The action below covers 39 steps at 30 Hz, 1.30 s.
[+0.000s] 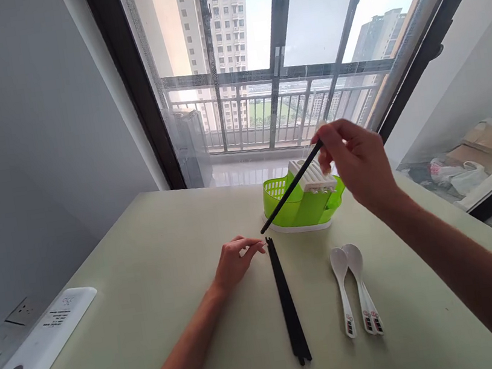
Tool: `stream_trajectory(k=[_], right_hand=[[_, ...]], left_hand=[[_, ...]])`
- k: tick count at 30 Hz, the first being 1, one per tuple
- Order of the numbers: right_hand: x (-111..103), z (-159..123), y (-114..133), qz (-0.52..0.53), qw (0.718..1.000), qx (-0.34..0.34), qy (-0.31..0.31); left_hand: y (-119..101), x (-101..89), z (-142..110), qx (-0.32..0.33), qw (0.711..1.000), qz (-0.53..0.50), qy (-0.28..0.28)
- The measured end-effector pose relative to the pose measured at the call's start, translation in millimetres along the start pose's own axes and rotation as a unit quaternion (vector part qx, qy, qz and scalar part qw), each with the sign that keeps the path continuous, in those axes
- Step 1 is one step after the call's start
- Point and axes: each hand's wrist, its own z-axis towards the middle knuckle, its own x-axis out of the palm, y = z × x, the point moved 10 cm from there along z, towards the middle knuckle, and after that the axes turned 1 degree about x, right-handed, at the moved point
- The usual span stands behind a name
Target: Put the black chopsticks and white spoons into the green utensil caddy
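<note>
Our right grip (357, 160), right of centre in the frame, is pinching a single black chopstick (292, 185) near its upper end, so that it slants down to the left in front of the green basket (284, 212). Our left grip (233, 261) sits near the centre, thumb and fingers drawn close at the top end of the black chopstick bundle (289, 306); we cannot tell whether they pinch anything. That bundle lies lengthwise from the centre to the bottom of the frame, and the held chopstick's lower tip is just above its top end. To the right of it we see white spoons (339, 264), bowls uppermost in the frame. At the lower left, a white power strip (50, 334) lies along the edge of our pale desk (143, 297).
</note>
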Motion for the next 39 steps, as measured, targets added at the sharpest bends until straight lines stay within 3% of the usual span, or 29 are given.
stream_trajectory(k=[3, 6, 9, 12, 17, 21, 25, 30, 39], right_hand=[[-37.3, 33.7, 5.0, 0.008, 0.995, -0.031, -0.094], [-45.9, 58.9, -0.1, -0.032, 0.993, -0.05, -0.103], [-33.1, 71.3, -18.2, -0.097, 0.991, -0.048, -0.078], [-4.9, 75.3, -46.5, -0.151, 0.988, -0.028, -0.017], [40.4, 77.7, -95.4, -0.176, 0.981, 0.004, 0.088], [63.2, 82.8, -129.4, -0.199, 0.968, 0.029, 0.152], [66.4, 86.0, -154.5, -0.25, 0.953, 0.058, 0.164], [67.7, 68.4, -179.4, -0.254, 0.931, 0.126, 0.228], [59.2, 51.4, -182.4, -0.281, 0.911, 0.162, 0.255]], left_hand=[[3.8, -0.8, 0.3, -0.019, 1.0, 0.021, -0.004], [8.4, 3.0, 0.3, -0.035, 0.999, 0.032, 0.012], [11.4, 6.8, -0.5, -0.043, 0.998, 0.037, 0.027], [12.8, 9.1, -1.9, -0.046, 0.997, 0.041, 0.037], [14.0, 14.3, -3.6, -0.046, 0.996, 0.052, 0.058], [13.2, 15.9, -3.8, -0.043, 0.995, 0.06, 0.063], [15.7, 11.8, -4.1, -0.062, 0.995, 0.065, 0.044], [16.0, 10.6, -3.8, -0.065, 0.995, 0.067, 0.037], [12.2, 10.8, -3.0, -0.059, 0.994, 0.086, 0.044]])
